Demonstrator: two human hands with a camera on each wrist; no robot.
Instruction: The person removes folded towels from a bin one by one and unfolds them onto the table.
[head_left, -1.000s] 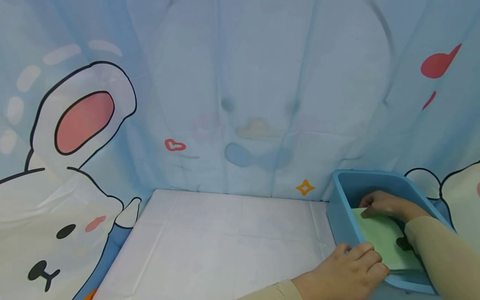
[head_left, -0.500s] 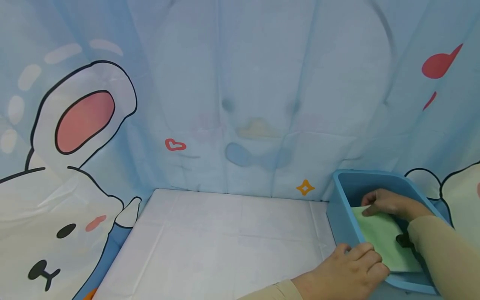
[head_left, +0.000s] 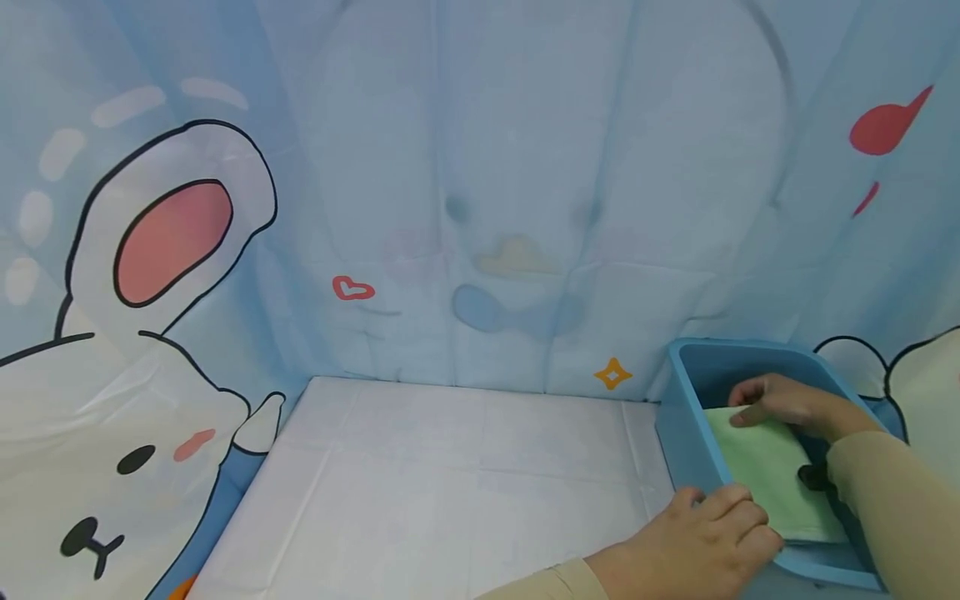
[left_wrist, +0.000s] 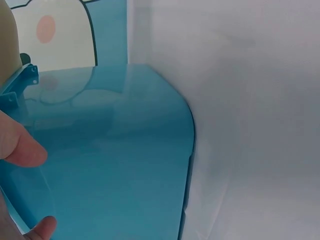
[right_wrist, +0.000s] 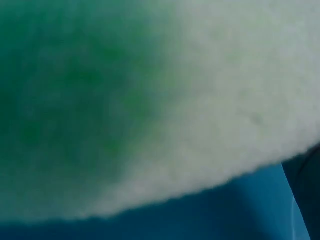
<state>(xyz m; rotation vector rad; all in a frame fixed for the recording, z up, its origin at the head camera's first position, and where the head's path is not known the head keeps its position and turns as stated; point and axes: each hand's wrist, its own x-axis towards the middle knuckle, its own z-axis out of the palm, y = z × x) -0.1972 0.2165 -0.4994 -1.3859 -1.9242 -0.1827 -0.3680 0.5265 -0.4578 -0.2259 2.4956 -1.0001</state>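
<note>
In the head view, a light green folded cloth (head_left: 776,479) lies inside a blue plastic bin (head_left: 693,417). My right hand (head_left: 780,407) reaches into the bin and pinches the cloth at its far edge, thumb on top and fingers curled beyond. The right wrist view is filled by the blurred cloth (right_wrist: 215,130), its fuzzy edge above the bin's blue surface. My left hand (head_left: 697,537) grips the bin's near left rim. In the left wrist view, the thumb and a fingertip of this hand show against the bin's outer wall (left_wrist: 115,165).
The bin stands at the right end of a white-covered table (head_left: 465,483). Behind it hangs a pale blue curtain (head_left: 525,125) printed with cartoon figures. A small dark object (head_left: 812,477) shows under the right wrist, over the cloth.
My right hand has shifted slightly away and to the right inside the bin, and the cloth's far edge has moved with it. The left hand stays on the rim.
</note>
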